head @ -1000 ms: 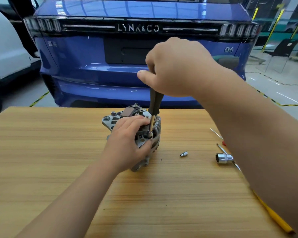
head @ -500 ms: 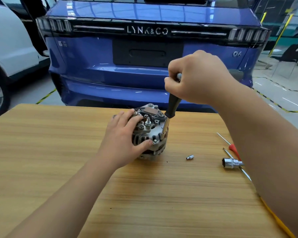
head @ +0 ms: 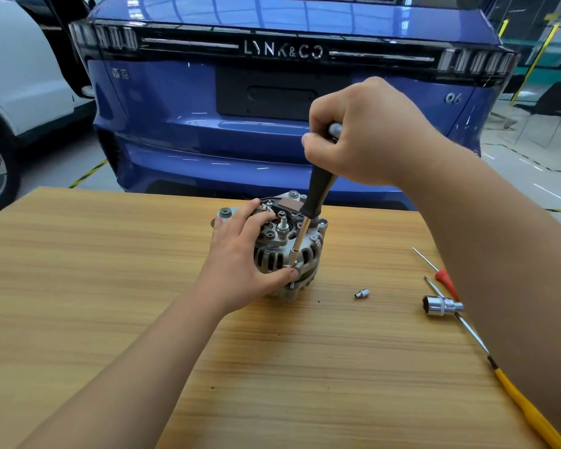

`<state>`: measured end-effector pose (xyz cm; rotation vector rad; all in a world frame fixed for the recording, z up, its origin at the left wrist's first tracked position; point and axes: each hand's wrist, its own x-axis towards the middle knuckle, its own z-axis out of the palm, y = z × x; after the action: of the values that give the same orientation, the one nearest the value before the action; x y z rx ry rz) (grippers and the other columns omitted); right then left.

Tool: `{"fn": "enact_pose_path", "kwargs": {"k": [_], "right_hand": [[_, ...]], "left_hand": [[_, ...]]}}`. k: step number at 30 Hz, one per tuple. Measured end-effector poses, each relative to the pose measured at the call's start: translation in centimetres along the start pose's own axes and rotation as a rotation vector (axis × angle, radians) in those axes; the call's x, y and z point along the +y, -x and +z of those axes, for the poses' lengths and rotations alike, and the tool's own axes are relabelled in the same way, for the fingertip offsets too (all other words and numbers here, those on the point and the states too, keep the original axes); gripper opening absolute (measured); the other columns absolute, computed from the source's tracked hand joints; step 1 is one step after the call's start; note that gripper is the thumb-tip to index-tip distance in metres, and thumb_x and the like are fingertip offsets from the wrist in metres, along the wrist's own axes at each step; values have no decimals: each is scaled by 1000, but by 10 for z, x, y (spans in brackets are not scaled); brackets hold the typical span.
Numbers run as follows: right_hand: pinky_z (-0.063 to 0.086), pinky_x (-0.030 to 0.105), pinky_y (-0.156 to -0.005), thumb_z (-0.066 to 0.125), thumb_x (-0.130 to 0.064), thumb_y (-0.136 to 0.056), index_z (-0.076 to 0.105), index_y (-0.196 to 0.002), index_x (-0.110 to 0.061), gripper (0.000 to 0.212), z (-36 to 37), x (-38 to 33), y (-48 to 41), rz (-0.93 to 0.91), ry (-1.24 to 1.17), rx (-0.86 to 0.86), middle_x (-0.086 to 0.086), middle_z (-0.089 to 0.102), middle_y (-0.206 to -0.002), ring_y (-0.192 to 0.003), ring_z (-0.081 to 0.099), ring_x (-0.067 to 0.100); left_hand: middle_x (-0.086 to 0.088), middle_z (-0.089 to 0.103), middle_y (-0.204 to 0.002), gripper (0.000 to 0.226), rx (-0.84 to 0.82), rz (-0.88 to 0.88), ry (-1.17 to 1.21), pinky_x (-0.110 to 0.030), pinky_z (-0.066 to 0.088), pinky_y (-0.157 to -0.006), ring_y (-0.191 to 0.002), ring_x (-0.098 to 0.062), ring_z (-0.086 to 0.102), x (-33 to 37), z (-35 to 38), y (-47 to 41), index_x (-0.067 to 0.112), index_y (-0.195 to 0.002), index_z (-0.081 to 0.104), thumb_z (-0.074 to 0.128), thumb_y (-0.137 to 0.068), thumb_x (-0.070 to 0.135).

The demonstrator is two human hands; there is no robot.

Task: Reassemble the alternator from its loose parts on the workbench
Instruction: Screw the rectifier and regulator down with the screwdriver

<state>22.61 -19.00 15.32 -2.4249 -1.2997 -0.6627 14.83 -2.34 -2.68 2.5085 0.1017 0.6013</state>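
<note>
The alternator [head: 274, 241] stood on the wooden surface [head: 110, 286], towards its far edge, with its stud and terminals facing up. The left grip [head: 240, 270] wrapped it from the left. The fingers curled over the top rim, and the thumb pressed the near flank just beside a bolt at the housing's edge.

The right grip [head: 370, 137] hung above and a little to the right of the alternator, closed tightly round the top of a driver [head: 316, 196] with a dark handle. The driver tilted, its handle leaning up and to the right. Its bright shaft ran down across the alternator's top to meet that bolt, next to the left thumb.

The left forearm reached in from the lower left, low over the surface. The right forearm came in from the right and was raised well above the surface, with the wrist bent down.

The far edge of the surface ran close behind the alternator, and beyond it stood the rear of a blue car [head: 272, 124]. The widest stretches of wood lay to the left and towards the person. To the right, a small socket [head: 361, 293] lay near the alternator. Farther right lay a larger socket [head: 441, 305], a red-handled screwdriver [head: 445, 280] and a yellow-handled screwdriver [head: 528, 406], partly beneath the right forearm.
</note>
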Motion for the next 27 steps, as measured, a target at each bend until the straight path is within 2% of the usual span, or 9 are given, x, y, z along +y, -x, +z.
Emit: {"fn": "enact_pose_path", "kwargs": {"k": [3,6,10,13,16,19,21,24,27], "right_hand": [[24,26,-51,56,-29,-84,51,-63,-20,24,-2,-1,-2,-42,34,-36,-5,40,-49,-51,35,11],[22,25,-50,57,-29,-84,53,-65,-20,22,-6,-7,-3,-127,59,-54,-7,36,-46,-50,34,9],[23,27,-50,57,-29,-83,52,-65,-20,21,-7,-15,-5,-176,111,-60,-9,32,-45,-49,33,9],[24,27,-51,55,-31,-83,51,-65,-19,22,-5,-18,-5,-147,145,-52,-9,35,-48,-53,37,13],[28,26,-49,48,-35,-86,47,-66,-16,27,1,-22,-10,23,231,-73,-2,43,-62,-59,47,24],[25,28,-49,45,-34,-92,34,-64,-20,34,4,-30,-9,151,306,-76,0,38,-67,-54,37,21],[20,28,-48,46,-26,-94,29,-64,-20,35,4,-35,-9,219,329,-81,1,34,-67,-53,32,21],[21,29,-47,46,-20,-94,27,-64,-20,36,4,-44,-11,283,327,-110,2,32,-67,-53,28,21],[20,28,-48,47,-43,-96,27,-63,-21,44,4,-41,-6,120,344,-46,-1,32,-64,-52,30,21]], "left_hand": [[15,16,-155,91,36,-10,18,-43,-3,-119,-143,-11,9,2,3,-1,38,-137,35,65,-58,71],[17,18,-153,88,66,-32,31,-37,3,-117,-143,-15,12,3,7,-2,39,-135,37,66,-58,73],[19,19,-152,84,69,-65,61,-49,21,-116,-140,-16,14,4,9,-4,42,-132,39,73,-60,69],[18,20,-152,83,75,-64,53,-51,24,-114,-139,-16,15,5,9,-4,41,-131,39,72,-60,68],[16,19,-153,83,98,-64,71,-51,24,-114,-141,-16,13,6,13,-3,40,-133,38,71,-62,66],[11,16,-153,82,142,-44,69,-56,23,-113,-140,-14,11,9,20,-2,38,-135,38,72,-65,62],[7,17,-152,84,182,-50,39,-60,21,-112,-135,-8,11,14,26,-2,35,-134,39,67,-62,68],[0,24,-150,82,258,-105,40,-63,24,-110,-130,-9,15,23,33,-5,29,-128,42,58,-62,75],[-2,28,-147,68,271,-87,-6,-62,25,-109,-128,-18,20,21,36,-5,33,-122,36,49,-68,73]]}}
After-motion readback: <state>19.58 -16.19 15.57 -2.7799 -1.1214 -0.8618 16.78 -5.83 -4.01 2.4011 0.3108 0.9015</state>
